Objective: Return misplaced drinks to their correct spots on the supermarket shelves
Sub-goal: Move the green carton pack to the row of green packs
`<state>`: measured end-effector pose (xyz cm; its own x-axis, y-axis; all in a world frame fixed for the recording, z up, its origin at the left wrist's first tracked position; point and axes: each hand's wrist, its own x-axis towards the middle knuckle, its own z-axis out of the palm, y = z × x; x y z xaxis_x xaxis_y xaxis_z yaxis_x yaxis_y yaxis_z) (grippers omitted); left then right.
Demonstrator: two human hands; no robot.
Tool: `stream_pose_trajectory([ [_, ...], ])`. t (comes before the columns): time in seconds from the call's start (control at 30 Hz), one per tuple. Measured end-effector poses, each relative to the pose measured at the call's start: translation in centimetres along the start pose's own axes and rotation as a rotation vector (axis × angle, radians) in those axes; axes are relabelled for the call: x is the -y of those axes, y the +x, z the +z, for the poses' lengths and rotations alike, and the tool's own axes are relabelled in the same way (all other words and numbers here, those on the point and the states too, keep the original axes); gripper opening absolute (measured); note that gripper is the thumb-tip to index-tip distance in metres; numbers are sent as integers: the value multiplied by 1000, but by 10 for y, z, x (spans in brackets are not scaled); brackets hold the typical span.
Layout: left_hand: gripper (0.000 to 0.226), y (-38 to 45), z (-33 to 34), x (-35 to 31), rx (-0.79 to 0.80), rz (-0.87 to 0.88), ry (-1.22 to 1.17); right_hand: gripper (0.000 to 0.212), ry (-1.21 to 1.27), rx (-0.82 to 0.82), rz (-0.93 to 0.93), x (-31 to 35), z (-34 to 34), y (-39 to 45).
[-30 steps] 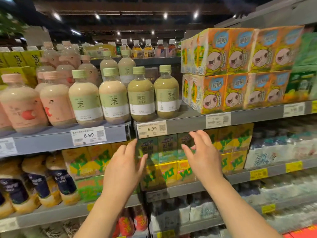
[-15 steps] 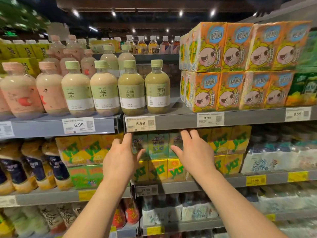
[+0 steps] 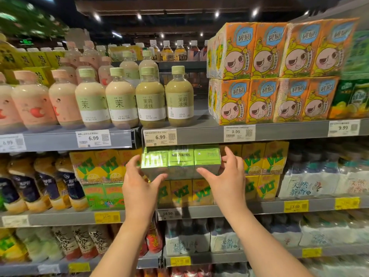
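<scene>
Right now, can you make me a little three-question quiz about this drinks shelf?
1. True or false: both hands hold the green multipack of drink cartons.
2. What price shows on the tag right above that pack?
3. Which drinks sit directly under the pack? A) yellow VLT cartons B) pink bottles C) water bottles

Key: 1. True: the left hand grips one end, the right hand the other. 2. 6.99. 3. A.
</scene>
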<state>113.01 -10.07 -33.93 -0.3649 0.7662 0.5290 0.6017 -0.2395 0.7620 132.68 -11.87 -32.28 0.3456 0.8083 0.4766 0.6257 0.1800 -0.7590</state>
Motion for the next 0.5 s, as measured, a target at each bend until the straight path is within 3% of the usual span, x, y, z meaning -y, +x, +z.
stream_pose_trajectory([
  [0.03,81,2,0,0,-3,-34,0,88,-7,23,29,-1,0,0],
  [0.17,30,6,-3,3,46,58,71,85,-39,70,75,-3,1,-2],
  [0.43,53,0,-13,7,76,60,56,75,39,88,155,6,7,-18],
  [0.5,34,-2,-19,0,65,29,-44,75,62,54,138,9,4,-20],
])
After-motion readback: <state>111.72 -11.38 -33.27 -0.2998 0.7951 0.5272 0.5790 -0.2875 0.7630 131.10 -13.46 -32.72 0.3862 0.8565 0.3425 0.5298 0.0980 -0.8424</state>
